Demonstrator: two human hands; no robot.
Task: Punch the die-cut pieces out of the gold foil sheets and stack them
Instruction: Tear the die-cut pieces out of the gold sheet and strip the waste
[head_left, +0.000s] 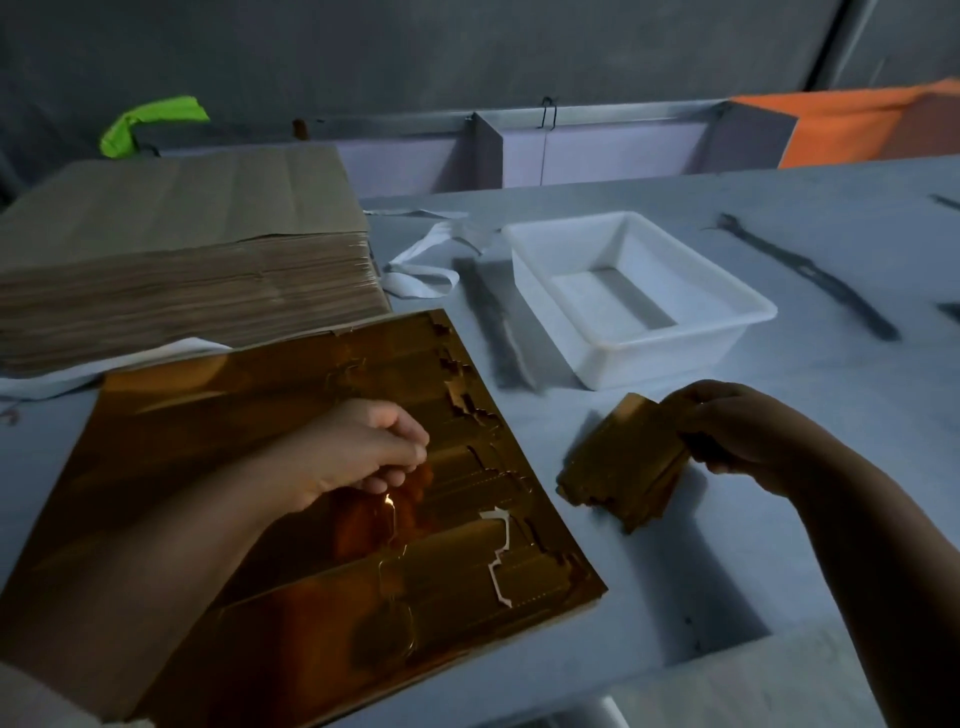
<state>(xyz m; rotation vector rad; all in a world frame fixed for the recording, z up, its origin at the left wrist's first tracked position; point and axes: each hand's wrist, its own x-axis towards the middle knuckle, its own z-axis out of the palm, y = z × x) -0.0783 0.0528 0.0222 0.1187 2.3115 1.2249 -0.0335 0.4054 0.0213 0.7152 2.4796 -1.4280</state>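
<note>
Our left hand (363, 447) lay on the gold foil sheet (208, 415), fingers curled with their tips down on the foil. We could not tell whether they pinched a piece or only pressed on it. Our right hand (737, 426) gripped the stack of punched pieces (623, 462) by its far end, the near end resting on the table (779, 545).

The sheet lay slantwise before us. Its die-cut shapes ran in a row along its right-hand edge, from the far corner to the near one, and several outlines there had lifted. Our left fingertips were on that row about midway, so we judged the left hand the nearer for the next punch. The stack lay just off that same edge, to the right and apart from the sheet, so a freed piece would have to travel rightward to it.

Beyond the stack stood a white tub (748, 312); we saw only its bare floor, nothing in it. A dark strip (493, 322) lay beside its left wall. Behind the sheet, on the left, rose a brown pile of sheets (182, 270).
</note>
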